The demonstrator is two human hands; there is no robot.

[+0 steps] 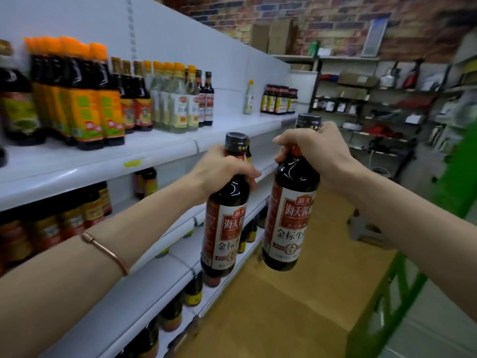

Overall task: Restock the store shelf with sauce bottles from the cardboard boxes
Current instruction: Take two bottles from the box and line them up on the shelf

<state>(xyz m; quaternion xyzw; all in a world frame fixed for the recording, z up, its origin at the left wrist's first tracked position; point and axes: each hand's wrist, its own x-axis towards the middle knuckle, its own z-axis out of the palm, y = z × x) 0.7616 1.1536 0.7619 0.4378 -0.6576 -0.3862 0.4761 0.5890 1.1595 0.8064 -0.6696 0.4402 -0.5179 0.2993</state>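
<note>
Bottles are in the air, one to each hand, so the step in hand looks like the carry from box to shelf. The left hand [222, 169] has its fingers curled round the neck of the left sauce bottle [224, 223], just under the dark cap; the right hand [312, 148] holds the right sauce bottle [289, 220] the same way, its grip closed high on the neck. Both bottles hang upright, near each other but apart, out in the aisle in front of the shelf edges — neither rests on anything yet. No cardboard box with stock shows here.

The upper shelf [232, 125] carries rows of orange-capped bottles [85, 99] at the left, then paler ones, and further along a bare white stretch with only a lone clear bottle [248, 98] and a small dark cluster [280, 99] beyond it. That gap seems the likely place.

Next, I judge, each bottle must be lifted over the shelf lip and set down on its base, label outward, without knocking the standing rows. Holding by the neck leaves the heavy body free to swing — a slow, level placement is called for.
</note>
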